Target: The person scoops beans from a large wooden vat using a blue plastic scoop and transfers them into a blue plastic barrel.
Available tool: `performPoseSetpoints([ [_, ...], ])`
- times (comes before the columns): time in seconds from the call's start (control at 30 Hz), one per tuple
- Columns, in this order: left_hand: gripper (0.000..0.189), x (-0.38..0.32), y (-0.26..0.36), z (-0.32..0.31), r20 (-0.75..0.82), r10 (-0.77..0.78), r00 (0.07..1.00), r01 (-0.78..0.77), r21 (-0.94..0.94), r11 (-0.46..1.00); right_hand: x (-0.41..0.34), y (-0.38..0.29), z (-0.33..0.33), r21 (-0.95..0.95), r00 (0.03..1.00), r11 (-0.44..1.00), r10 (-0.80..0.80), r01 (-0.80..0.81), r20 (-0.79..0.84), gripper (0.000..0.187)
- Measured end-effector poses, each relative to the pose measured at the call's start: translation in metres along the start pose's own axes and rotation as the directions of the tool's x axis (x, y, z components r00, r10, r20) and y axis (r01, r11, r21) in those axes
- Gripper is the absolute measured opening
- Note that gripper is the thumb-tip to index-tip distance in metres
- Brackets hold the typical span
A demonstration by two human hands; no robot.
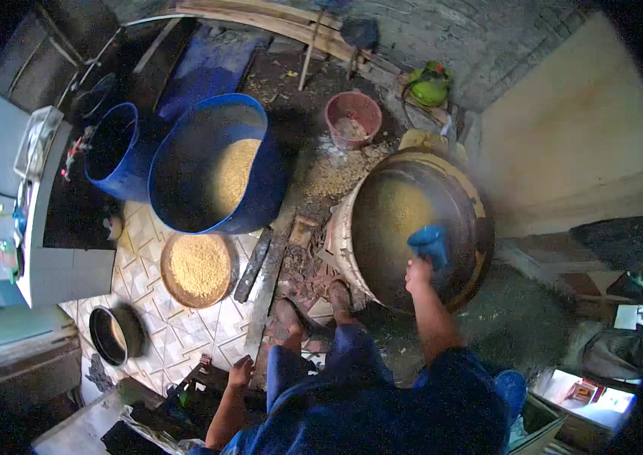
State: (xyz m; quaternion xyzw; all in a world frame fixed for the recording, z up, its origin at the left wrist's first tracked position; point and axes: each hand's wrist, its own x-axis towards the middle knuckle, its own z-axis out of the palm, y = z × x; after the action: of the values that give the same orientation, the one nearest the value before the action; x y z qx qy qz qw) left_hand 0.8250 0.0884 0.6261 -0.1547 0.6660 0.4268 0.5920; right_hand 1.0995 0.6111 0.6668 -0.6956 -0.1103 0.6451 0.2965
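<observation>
My right hand (419, 273) grips a blue plastic dipper (428, 243), held over the mouth of a large round vat (346, 250). Inside the vat, pale yellow beans or grain (407, 206) show through a haze that looks like steam. At my left side, low in the view, hangs my left hand (241, 372) with its fingers curled. Whether it holds anything cannot be made out. Dark clutter lies close by it. A shallow round basket (167, 284) heaped with yellow beans or grain (199, 264) rests on the tiled floor.
A big blue barrel (267, 199) contains more yellow grain; a smaller blue barrel (122, 185) stands beside it. Beyond the vat are a reddish bucket (350, 108) and a green gas cylinder (429, 88). A dark pot (134, 335) sits on the tiles. A raised edge (264, 307) borders the tiles.
</observation>
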Motion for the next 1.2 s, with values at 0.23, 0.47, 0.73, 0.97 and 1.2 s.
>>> performPoseSetpoints([
  [0.23, 0.038, 0.035, -0.048, -0.023, 0.161, 0.315, 0.935, -0.354, 0.398, 0.846, 0.124, 0.078, -0.054, -0.794, 0.980, 0.574, 0.123, -0.198, -0.155, 0.024],
  [0.47, 0.030, 0.002, -0.058, 0.028, 0.154, 0.248, 0.957, -0.252, 0.863, 0.437, 0.200, 0.090, -0.033, -0.618, 0.972, -0.767, 0.235, 0.173, -0.020, 0.041],
  [0.73, 0.033, -0.006, -0.028, 0.096, 0.082, 0.139, 0.987, -0.136, 0.886, 0.443, 0.288, 0.076, -0.022, -0.544, 0.960, -0.839, -0.171, -0.022, 0.224, 0.043],
  [0.97, 0.048, 0.015, -0.093, 0.058, 0.036, 0.002, 0.999, -0.032, 0.850, 0.525, 0.347, 0.062, 0.028, -0.685, 0.971, -0.728, -0.148, 0.021, 0.187, 0.039],
  [1.2, 0.049, 0.014, -0.104, 0.055, -0.106, -0.024, 0.994, 0.091, 0.687, 0.721, 0.343, 0.101, 0.082, -0.210, 0.963, 0.940, -0.265, 0.269, 0.050, 0.033],
])
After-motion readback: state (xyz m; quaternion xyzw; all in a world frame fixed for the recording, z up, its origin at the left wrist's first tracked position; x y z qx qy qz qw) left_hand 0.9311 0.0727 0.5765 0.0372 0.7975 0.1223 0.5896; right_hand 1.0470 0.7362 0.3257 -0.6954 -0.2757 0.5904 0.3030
